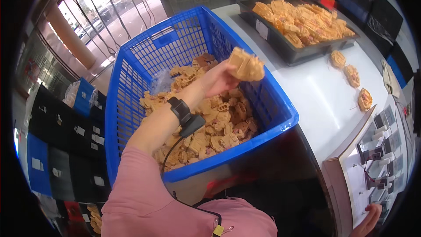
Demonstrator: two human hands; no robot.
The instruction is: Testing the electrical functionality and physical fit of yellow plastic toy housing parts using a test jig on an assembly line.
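Risks first. The tan moulded plastic housing is pinched only along its near side, with its bulk overhanging the fingers. I judge that a slack pinch could let it tip and drop into the heap of similar housings or strike the rim of the blue plastic crate. In my view it overlaps the crate's right wall; I cannot tell how high it sits above that edge. The black cable, running from the module by the wristband, could catch on the crate's near rim if the arm pulled back fast. A low, wide sweep over the white tabletop might also knock the nearest of three loose housings, lying in a row beyond the black tray.

Pose: I read the left arm as extended forward and rightward across the crate, elbow nearly straight. The left hand is closed on the housing, back of the hand mostly up. The right hand, at lower right, lies beside the white fixture panel, fingers bent; I cannot tell whether it grips anything.
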